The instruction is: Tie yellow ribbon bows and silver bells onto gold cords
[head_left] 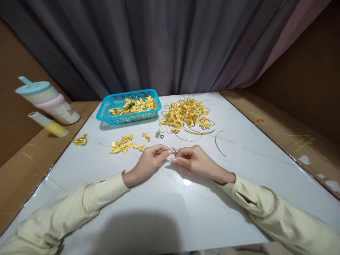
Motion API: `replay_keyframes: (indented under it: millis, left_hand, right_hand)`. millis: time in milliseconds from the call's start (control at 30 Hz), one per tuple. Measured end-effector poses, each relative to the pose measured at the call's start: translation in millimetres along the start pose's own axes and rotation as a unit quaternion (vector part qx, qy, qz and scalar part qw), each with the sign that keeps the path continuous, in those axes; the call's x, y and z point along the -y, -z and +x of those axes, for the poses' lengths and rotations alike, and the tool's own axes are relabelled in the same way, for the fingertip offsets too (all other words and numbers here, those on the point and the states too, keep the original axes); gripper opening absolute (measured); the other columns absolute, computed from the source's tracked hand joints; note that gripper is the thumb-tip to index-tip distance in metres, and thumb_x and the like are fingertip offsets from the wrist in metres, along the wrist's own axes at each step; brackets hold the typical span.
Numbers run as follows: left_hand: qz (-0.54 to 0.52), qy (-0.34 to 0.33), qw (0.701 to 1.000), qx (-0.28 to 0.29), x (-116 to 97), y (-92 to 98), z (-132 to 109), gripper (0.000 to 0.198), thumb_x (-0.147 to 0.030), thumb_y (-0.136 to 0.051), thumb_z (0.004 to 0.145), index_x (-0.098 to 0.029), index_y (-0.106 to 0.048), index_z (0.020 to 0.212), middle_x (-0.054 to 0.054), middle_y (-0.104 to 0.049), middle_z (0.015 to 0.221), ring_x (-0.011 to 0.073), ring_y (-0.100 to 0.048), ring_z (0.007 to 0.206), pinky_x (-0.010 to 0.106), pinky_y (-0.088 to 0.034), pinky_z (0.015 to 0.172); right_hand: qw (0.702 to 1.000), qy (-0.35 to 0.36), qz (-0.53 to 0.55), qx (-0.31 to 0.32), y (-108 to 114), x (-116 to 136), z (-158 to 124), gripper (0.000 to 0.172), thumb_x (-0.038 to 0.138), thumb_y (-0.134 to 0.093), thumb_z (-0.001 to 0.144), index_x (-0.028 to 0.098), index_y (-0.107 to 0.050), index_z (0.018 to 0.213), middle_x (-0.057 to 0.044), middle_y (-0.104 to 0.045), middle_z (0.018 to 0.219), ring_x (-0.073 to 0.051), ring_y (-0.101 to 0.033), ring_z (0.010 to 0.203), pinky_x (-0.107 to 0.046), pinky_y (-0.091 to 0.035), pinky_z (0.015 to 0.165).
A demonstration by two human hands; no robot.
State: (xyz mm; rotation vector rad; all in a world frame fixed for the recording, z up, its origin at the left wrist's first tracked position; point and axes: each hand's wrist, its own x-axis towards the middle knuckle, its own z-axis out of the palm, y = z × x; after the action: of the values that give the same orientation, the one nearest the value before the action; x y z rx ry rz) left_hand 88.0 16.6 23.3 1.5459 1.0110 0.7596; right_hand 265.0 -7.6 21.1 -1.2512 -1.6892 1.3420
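Observation:
My left hand (pixel 154 157) is pinched at the middle of the table, with a short bit of thin gold cord (pixel 165 150) showing at its fingertips. Close beside it, my right hand (pixel 195 161) is closed around a small dark metal tool (pixel 174 150) whose thin tips point at the left fingertips; its kind is mostly hidden by the fingers. Just beyond the hands lie several silver bells (pixel 158 134). Yellow ribbon bows (pixel 120 147) are spread loosely past my left hand, and one single bow (pixel 146 136) sits nearer the bells.
A blue plastic basket (pixel 106 118) holds yellow bows and something green. Right of it is a heap of yellow bows with bells and gold cords (pixel 186 113). One loose cord (pixel 219 145) lies farther right. A tumbler (pixel 57 106) and a yellow-white tube (pixel 50 125) stand off the left edge.

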Motion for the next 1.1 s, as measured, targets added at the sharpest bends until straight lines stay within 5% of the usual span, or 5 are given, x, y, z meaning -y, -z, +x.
replay_keyframes:
  millis: [100,300,500,667,1100]
  left_hand:
    - [-0.077,0.026,0.997,0.012,-11,8.5,4,0.020,-0.034,-0.061,0.079,-0.014,-0.063,0.077,-0.007,-0.045,0.042,0.0070,-0.038,0.038,0.021,-0.032,0.044]
    - [-0.284,0.090,0.954,0.016,-20,20.4,12,0.010,-0.022,-0.065,0.076,-0.014,-0.066,0.080,-0.006,-0.047,0.049,0.0088,-0.056,0.058,0.019,-0.043,0.062]
    - [-0.395,0.192,0.897,0.058,-21,16.7,12,0.004,-0.014,-0.068,0.073,-0.013,-0.064,0.072,-0.001,-0.061,0.067,0.0120,-0.060,0.074,0.025,-0.047,0.084]
    - [-0.436,0.260,0.856,0.098,-27,16.7,8,0.007,-0.011,-0.057,0.082,-0.011,-0.061,0.076,0.000,-0.061,0.071,0.0106,-0.062,0.072,0.029,-0.049,0.086]
    - [-0.374,0.239,0.878,0.179,-26,19.4,8,0.020,-0.016,-0.055,0.083,-0.014,-0.064,0.065,0.000,-0.062,0.067,0.0112,-0.060,0.071,0.025,-0.048,0.080]
  right_hand:
    - [0.999,0.013,0.048,-0.013,3,7,-2,0.032,0.043,-0.061,0.078,0.014,-0.058,0.065,0.003,-0.055,0.049,-0.005,-0.042,0.038,-0.019,-0.033,0.040]
    - [0.996,0.018,0.076,-0.053,7,13,-4,0.033,0.045,-0.056,0.082,0.015,-0.058,0.070,0.005,-0.051,0.045,-0.004,-0.035,0.031,-0.018,-0.025,0.031]
    - [0.997,0.069,0.001,-0.018,0,7,-2,0.023,0.037,-0.060,0.080,0.015,-0.062,0.085,0.000,-0.064,0.064,-0.007,-0.053,0.047,-0.019,-0.042,0.044]
    - [0.989,0.117,-0.075,-0.060,-1,2,-3,0.018,0.033,-0.059,0.081,0.015,-0.063,0.079,0.001,-0.061,0.057,-0.009,-0.054,0.047,-0.020,-0.046,0.049]
    - [0.978,0.176,-0.103,-0.039,-3,6,-12,0.020,0.026,-0.047,0.091,0.015,-0.061,0.082,0.002,-0.061,0.050,-0.008,-0.055,0.046,-0.019,-0.042,0.049]
